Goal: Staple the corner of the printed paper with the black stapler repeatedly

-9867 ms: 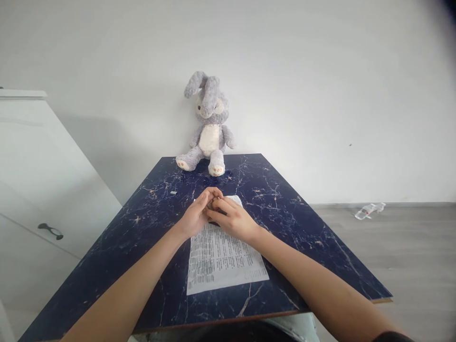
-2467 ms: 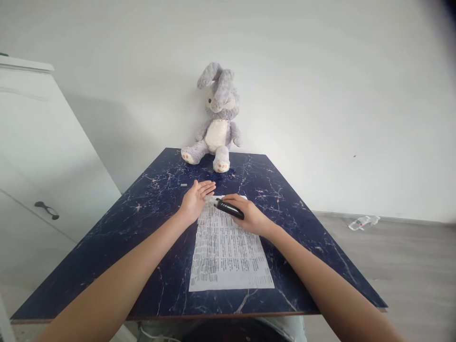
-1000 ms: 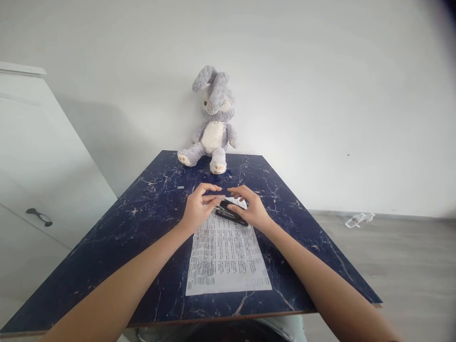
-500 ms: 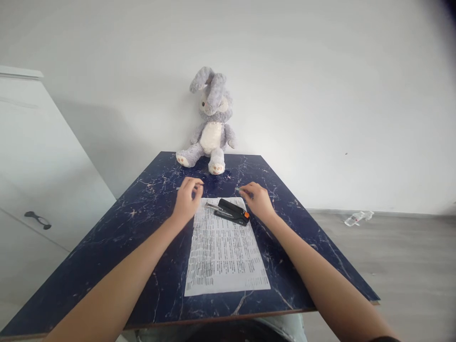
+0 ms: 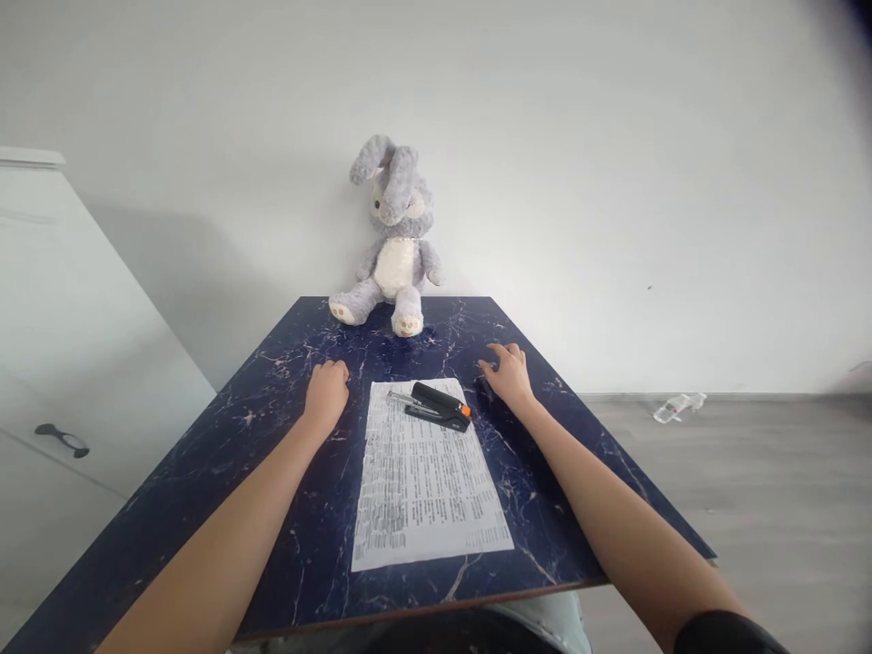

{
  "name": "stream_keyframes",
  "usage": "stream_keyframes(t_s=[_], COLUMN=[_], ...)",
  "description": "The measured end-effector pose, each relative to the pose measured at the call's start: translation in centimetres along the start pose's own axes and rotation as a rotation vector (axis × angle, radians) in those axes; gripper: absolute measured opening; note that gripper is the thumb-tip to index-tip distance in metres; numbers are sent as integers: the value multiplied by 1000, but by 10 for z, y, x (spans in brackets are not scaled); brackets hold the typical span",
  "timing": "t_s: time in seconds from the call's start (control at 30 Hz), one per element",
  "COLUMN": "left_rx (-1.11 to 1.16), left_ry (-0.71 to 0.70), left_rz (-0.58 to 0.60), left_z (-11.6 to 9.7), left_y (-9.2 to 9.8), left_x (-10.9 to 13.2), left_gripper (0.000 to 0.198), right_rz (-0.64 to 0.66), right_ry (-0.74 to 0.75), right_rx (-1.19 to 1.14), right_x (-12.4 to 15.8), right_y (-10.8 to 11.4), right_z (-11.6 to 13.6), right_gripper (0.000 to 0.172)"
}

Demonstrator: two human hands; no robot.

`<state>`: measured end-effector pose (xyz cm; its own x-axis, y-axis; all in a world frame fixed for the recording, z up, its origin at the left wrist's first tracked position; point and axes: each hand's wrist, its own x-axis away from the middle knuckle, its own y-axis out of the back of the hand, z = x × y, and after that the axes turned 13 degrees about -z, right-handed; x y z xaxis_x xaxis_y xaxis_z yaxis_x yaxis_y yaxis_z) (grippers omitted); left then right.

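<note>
A sheet of printed paper (image 5: 429, 495) lies flat on the dark blue marbled table (image 5: 224, 490). Across its far end rests a black stapler (image 5: 440, 406) with an orange part at one end; its metal tray sticks out to the left. My left hand (image 5: 327, 395) is to the left of the paper, just above or on the table, with its fingers curled closed; what they hold, if anything, is hidden. Right of the stapler, my right hand (image 5: 510, 374) is open, thumb and fingers apart with nothing visible between them. Neither hand touches the stapler or the paper.
A grey plush rabbit (image 5: 396, 259) sits at the table's far edge against the wall. To the left stands a white cabinet (image 5: 74, 318) with a dark handle (image 5: 63, 440). On the floor at right lies a clear plastic item (image 5: 679, 407).
My hands have moved apart, the left one leftward and nearer, the right one rightward. My right fingers have opened from a pinch, and my left fingers have curled in. The stapler stays on the paper.
</note>
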<state>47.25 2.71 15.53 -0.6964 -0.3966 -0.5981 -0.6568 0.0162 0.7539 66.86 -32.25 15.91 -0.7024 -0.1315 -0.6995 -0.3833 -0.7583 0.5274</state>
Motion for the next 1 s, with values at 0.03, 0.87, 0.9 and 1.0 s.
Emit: stream_keyframes(t_s=[0.03,0.87,0.9,1.0], left_rx=[-23,946,995,1059], left_ry=[-28,405,432,480], left_rz=[-2,-62,-51,-14], left_z=[0,-43,-47,-53], left_y=[1,8,10,15], left_x=[-1,5,6,8], left_gripper=[25,35,37,40], right_rz=[-19,556,557,556], right_ry=[35,459,459,458], right_rx=[-64,-467,-466,-467], right_x=[2,41,41,40], right_y=[3,21,21,22], right_z=[12,97,97,97], right_gripper=[34,41,40,41])
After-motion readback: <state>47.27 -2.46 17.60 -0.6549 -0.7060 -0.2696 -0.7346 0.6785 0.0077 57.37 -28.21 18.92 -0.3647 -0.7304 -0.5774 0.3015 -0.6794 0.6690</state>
